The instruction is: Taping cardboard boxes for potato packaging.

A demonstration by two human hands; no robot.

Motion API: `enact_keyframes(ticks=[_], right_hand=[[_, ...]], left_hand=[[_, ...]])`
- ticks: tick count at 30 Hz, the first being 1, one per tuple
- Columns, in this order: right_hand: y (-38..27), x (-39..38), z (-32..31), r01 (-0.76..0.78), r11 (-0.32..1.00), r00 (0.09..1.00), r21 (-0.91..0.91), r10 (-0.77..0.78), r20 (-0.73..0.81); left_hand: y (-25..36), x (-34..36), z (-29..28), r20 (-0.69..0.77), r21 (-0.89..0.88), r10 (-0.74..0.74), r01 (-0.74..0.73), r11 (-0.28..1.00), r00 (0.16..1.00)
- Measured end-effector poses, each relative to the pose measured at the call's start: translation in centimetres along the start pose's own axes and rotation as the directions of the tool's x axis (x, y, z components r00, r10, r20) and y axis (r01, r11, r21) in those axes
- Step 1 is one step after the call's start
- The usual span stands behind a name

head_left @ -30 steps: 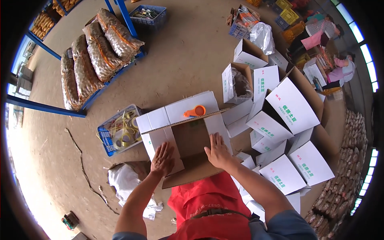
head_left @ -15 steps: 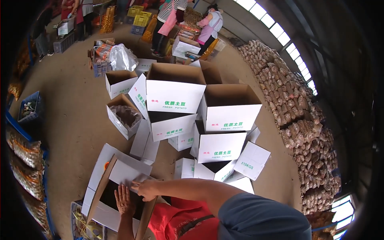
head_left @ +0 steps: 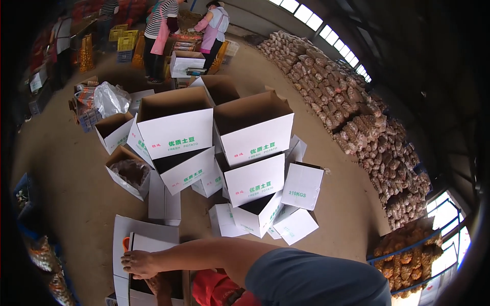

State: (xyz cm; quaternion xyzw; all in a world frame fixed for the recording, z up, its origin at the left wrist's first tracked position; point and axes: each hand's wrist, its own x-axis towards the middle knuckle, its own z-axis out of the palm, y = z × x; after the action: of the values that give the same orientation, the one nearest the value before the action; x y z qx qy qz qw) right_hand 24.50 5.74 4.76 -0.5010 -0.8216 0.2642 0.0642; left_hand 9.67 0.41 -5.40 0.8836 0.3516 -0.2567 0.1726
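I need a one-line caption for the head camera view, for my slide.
Right hand rests on a white cardboard box flap, left hand inside the box, beside a pile of open white cardboard boxes on the floor.

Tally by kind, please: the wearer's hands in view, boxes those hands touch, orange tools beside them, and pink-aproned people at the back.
Hands: 2, the right hand and the left hand, which is partly hidden
White box under them: 1
Orange tool: 1
Pink-aproned people: 2
Total: 6
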Motion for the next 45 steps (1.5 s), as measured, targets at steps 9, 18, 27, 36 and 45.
enact_keyframes(ticks=[9,18,27,36,45], right_hand=[[1.7,-3.2,9.8,-0.11,0.992,0.993,-0.066,0.112,0.028],[0.1,-0.8,7.2,-0.226,0.974,0.867,-0.011,0.206,0.453],[-0.1,-3.5,3.0,-0.137,0.99,0.888,0.033,0.108,0.447],[1.0,-6.9,11.5,0.194,0.954,0.941,0.228,-0.115,-0.319],[4.6,-10.1,7.1,-0.023,0.996,0.982,-0.087,0.006,-0.187]], left_hand=[[-2.0,1.2,4.1,0.307,-0.08,0.017,0.008,0.997,0.952],[1.0,-18.3,-5.6,-0.467,-0.365,0.163,-0.358,0.859,0.869],[-6.1,-8.1,-2.3,-0.905,-0.012,0.028,-0.091,0.996,0.424],[-7.6,-6.9,-0.8,-0.862,-0.004,0.023,-0.053,0.999,0.507],[-0.5,-3.2,-1.4,-0.577,-0.515,-0.427,0.095,0.852,0.696]])
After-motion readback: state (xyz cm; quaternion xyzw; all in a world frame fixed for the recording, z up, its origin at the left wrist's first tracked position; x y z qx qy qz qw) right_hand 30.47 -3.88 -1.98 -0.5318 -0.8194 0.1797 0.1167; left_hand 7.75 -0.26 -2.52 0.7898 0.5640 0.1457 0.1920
